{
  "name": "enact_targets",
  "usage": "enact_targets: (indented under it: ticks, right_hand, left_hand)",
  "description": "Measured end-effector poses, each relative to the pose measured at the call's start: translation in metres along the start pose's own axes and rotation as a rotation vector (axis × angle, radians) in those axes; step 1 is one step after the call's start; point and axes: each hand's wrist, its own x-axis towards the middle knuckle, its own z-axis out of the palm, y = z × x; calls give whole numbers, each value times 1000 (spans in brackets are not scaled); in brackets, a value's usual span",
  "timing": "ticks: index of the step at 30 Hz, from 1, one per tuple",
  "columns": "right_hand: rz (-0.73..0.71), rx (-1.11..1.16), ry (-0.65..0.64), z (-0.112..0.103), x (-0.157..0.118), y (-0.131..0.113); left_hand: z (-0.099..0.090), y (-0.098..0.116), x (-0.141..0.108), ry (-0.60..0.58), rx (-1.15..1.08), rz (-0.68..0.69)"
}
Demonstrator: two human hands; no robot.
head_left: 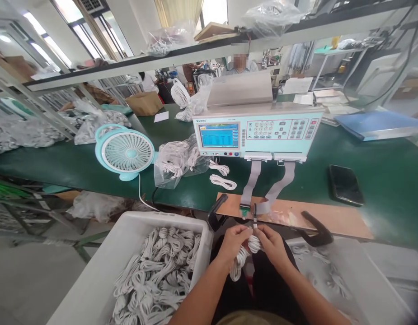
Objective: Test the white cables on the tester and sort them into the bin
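My left hand (pixel 233 243) and my right hand (pixel 271 243) are close together at the bench's front edge, both with fingers pinched. Between them is a coiled white cable (pixel 241 262), its bundle hanging below my left hand. My right fingers hold an end of it right at a small black connector (pixel 255 211); whether the plug is fully seated I cannot tell. Beside it is a small green connector board (pixel 244 212). Grey ribbon cables (pixel 252 180) run from both to a cable tester (pixel 259 135) with a lit blue screen.
A white bin (pixel 127 221) of coiled cables stands at my left, another bin (pixel 361 275) at my right. Black clamps (pixel 217 212) grip a wooden board (pixel 344 221). On the green bench (pixel 307 180) are a fan (pixel 130 151), bagged cables (pixel 176 162), a phone (pixel 346 184) and a blue folder (pixel 378 124).
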Motion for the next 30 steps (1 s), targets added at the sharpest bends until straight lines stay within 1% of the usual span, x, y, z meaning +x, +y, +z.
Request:
enact_targets:
  ticks: [3, 5, 8, 11, 15, 17, 19, 23, 27, 30]
  right_hand:
    - [34, 69, 29, 0, 2, 1]
    - [48, 86, 31, 0, 2, 0]
    - [59, 83, 44, 0, 2, -4]
    - [85, 88, 61, 2, 2, -10]
    - [220, 246, 66, 8, 4, -16]
    - [288, 339, 84, 10, 5, -18]
    - [320, 386, 107, 12, 6, -19]
    - [320, 376, 108, 12, 7, -20]
    - [322, 348, 91, 10, 7, -20]
    - [311, 340, 84, 9, 7, -16]
  left_hand:
    - [-2, -4, 3, 54, -43, 3]
    - [-4, -5, 4, 64, -25, 22]
    - [-6, -3, 4, 33, 60, 57]
    - [-11, 1, 3, -4, 185, 122]
    - [-19, 6, 3, -106, 320, 138]
    - [-22, 8, 3, -122, 356, 143]
    - [-22, 9, 5, -94, 371, 171]
    - [-19, 5, 11, -14, 344, 216]
    - [-14, 1, 16, 34, 272, 190]
    - [-11, 0, 17, 47, 209, 163]
